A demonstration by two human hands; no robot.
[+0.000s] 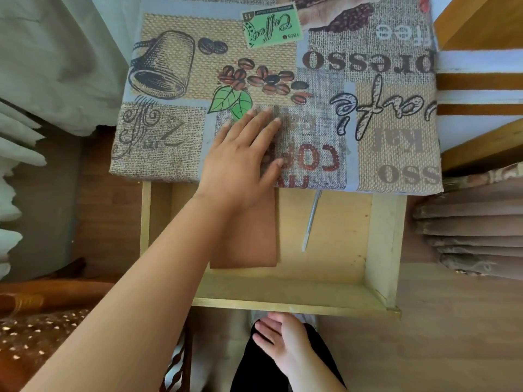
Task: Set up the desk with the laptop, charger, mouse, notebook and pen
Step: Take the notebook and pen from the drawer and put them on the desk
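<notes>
A brown notebook (254,239) lies in the pulled-out wooden drawer (379,250) under the desk. To its right lies a silver pen (310,224), its top end hidden under the tablecloth's edge. My left hand (240,162) reaches over the drawer, its straight fingers lying flat on the coffee-print tablecloth (368,80) at the desk's front edge, above the notebook's far end. My right hand (283,346) hangs below the drawer's front, fingers straight, holding nothing. No laptop, charger or mouse is in view.
White curtains (42,66) hang at the left. A wooden shelf unit (481,86) and folded brown fabric (467,227) stand at the right. A chair with a speckled seat (42,335) is at the lower left.
</notes>
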